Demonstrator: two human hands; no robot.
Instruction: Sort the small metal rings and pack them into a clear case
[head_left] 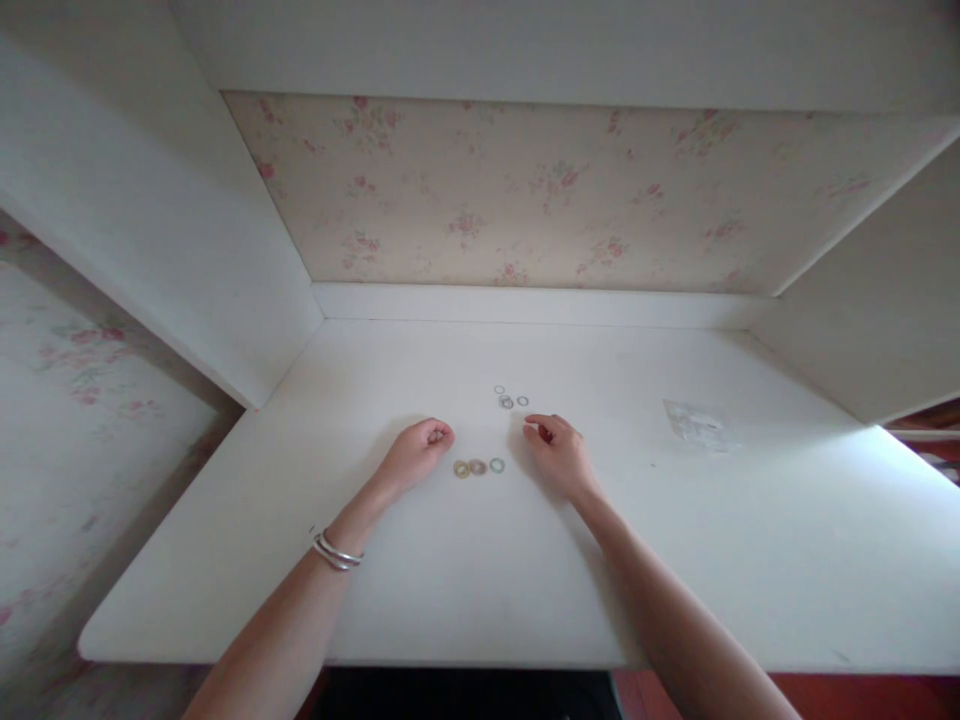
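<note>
My left hand [420, 452] rests on the white desk [480, 580] with its fingers curled in; something small may sit between the fingertips, but it is too small to tell. My right hand [556, 450] lies to the right, fingers loosely bent and tips pinched. Between the hands lies a row of three small rings [478, 467], yellowish, pinkish and greenish. A little farther back sits a loose cluster of small pale rings [508, 399], just ahead of my right fingertips.
A small clear plastic bag [697, 422] lies on the desk to the right. White side panels and a flowered back wall [525, 190] enclose the desk. A silver bangle [336, 552] circles my left wrist.
</note>
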